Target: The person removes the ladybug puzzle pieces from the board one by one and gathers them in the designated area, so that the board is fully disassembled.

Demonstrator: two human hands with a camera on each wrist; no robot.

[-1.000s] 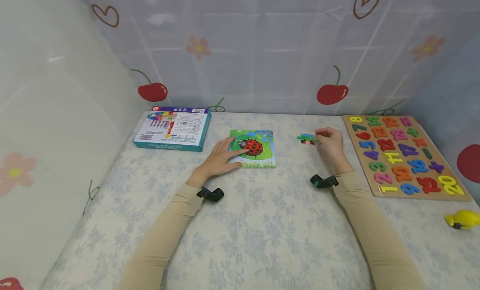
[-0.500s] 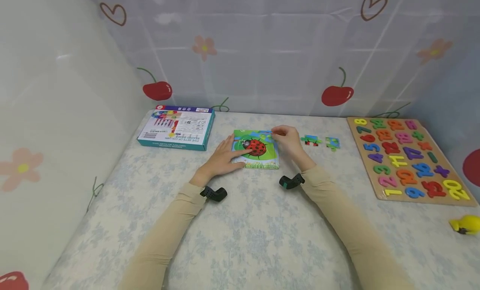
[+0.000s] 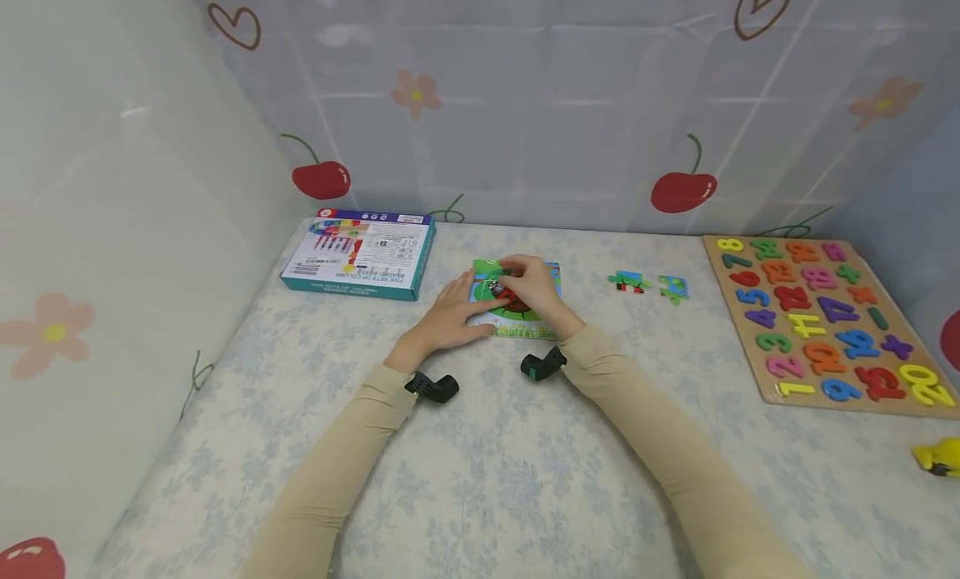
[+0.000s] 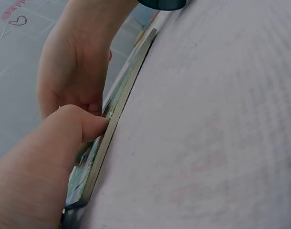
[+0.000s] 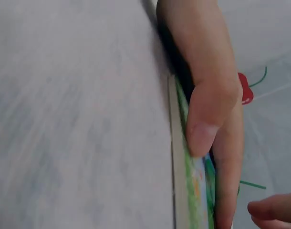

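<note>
A square ladybug jigsaw puzzle [image 3: 517, 331] lies on the table in front of me. My left hand [image 3: 442, 319] rests on its left side with straight fingers, and the thumb lies at the near edge, as the left wrist view also shows. My right hand [image 3: 534, 286] bends over the upper middle of the puzzle, its fingertips down by the ladybug's head. It hides part of the ladybug. In the right wrist view the right fingertips [image 5: 276, 210] show only at the corner, so whether they pinch a piece cannot be told. Two loose puzzle pieces [image 3: 630, 282] lie to the right.
A teal and white box [image 3: 360, 254] lies at the back left. On the right is a wooden number board [image 3: 765, 379] with coloured numerals. A yellow toy [image 3: 939, 457] sits at the right edge. A printed curtain [image 3: 525, 129] stands behind the table.
My right hand moved left from the loose pieces to the puzzle's upper right, then to its upper middle. The second loose piece came uncovered. My left hand stayed on the puzzle.
</note>
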